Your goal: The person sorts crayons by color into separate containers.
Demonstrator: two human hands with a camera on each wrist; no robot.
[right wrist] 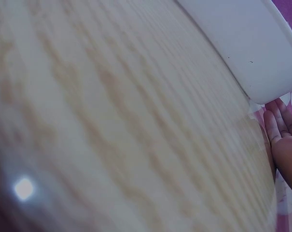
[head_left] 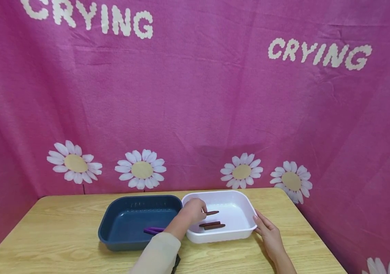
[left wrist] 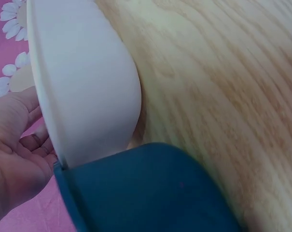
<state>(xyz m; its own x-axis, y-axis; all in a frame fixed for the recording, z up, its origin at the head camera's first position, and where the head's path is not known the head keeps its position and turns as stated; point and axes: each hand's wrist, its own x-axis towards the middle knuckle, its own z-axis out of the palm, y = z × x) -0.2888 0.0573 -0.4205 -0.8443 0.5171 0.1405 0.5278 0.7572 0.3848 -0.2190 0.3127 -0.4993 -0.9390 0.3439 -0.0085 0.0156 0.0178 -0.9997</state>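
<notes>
My left hand (head_left: pixel 195 211) reaches into the white tray (head_left: pixel 229 236), its fingers pinching one end of a brown crayon (head_left: pixel 213 212). Two more brown crayons (head_left: pixel 210 224) lie side by side on the tray floor just below. In the left wrist view the hand (left wrist: pixel 15 150) shows behind the tray's rim, and its fingertips and crayon are hidden. My right hand (head_left: pixel 270 236) rests against the white tray's right side with fingers extended. The right wrist view shows those straight fingers (right wrist: pixel 281 121) at the tray's end wall.
A dark blue tray (head_left: pixel 112 246) stands close on the left of the white one, with purple crayons (head_left: pixel 154 230) inside, partly behind my left forearm. Both trays stand on a wood-grain table (head_left: pixel 54 236). A pink curtain (head_left: pixel 181 95) with daisies hangs behind.
</notes>
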